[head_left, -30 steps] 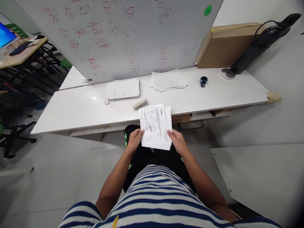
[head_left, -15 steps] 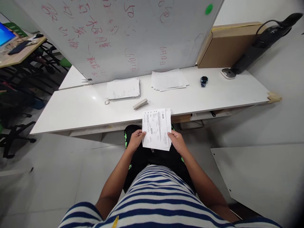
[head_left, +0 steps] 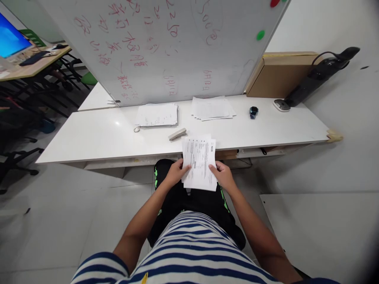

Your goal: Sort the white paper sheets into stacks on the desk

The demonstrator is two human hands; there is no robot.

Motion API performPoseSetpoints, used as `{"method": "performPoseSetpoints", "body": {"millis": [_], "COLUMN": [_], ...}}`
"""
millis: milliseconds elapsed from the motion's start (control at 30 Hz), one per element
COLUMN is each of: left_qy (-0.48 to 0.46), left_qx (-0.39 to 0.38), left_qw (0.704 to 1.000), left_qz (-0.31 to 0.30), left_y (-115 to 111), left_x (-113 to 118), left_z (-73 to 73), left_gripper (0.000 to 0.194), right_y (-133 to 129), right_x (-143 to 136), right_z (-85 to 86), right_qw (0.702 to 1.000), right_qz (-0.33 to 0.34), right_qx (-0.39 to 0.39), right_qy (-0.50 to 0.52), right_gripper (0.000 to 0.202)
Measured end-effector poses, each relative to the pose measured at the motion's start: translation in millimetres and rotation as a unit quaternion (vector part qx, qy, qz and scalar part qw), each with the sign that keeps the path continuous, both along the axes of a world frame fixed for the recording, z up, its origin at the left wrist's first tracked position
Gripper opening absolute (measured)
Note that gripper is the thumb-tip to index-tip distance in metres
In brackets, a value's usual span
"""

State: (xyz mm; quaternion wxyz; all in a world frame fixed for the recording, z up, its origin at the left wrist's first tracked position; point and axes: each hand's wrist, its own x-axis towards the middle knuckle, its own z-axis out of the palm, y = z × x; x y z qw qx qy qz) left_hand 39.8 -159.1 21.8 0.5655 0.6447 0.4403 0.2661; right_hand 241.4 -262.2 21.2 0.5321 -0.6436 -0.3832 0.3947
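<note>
While both bare hands pinch a thin sheaf of white printed paper (head_left: 199, 173) above the lap, the left hand (head_left: 176, 172) has its thumb farther in over the page than half a second ago. Right hand (head_left: 224, 177): thumb on the print near the right edge; both hands half-curled, fingers partly hidden behind. Under-sheets, earlier jutting out at the right, now peek out at top and left. View has tipped up; a red round magnet (head_left: 275, 2) has come in.

Beyond: white desk (head_left: 103, 146), its front edge passing behind the sheaf. Pale grey stapler (head_left: 177, 134) just past the sheaf's far left corner. Farther, two stacks of white paper (head_left: 158, 115), a gap between; small pale ring at the left one's near corner. Dark blue watch (head_left: 253, 112) well to the right. White whiteboard with red writing (head_left: 183, 67) walls off the back; brown cardboard box (head_left: 278, 79) beside it. Desk top runs on left to its corner.
</note>
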Motion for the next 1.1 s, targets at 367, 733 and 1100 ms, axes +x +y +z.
{"method": "performPoseSetpoints", "body": {"millis": [367,733,1100], "left_qy": [-0.042,-0.023,-0.102], "left_qx": [0.219,0.209,0.189], "left_qw": [0.975,0.975,0.97], "left_qz": [-0.013,0.077,0.114], "left_y": [96,79,72], "left_x": [66,78,79], "left_z": [67.9,24.6,43.3], "left_gripper": [0.036,0.028,0.072], "right_y": [94,93,104], "right_x": [49,33,38], "right_z": [64.6,13.3,24.5], "right_qw": [0.991,0.979,0.993], "right_qz": [-0.017,-0.09,-0.054], "right_qx": [0.128,0.12,0.096], "right_qy": [-0.018,-0.135,-0.036], "right_gripper": [0.044,0.042,0.05]}}
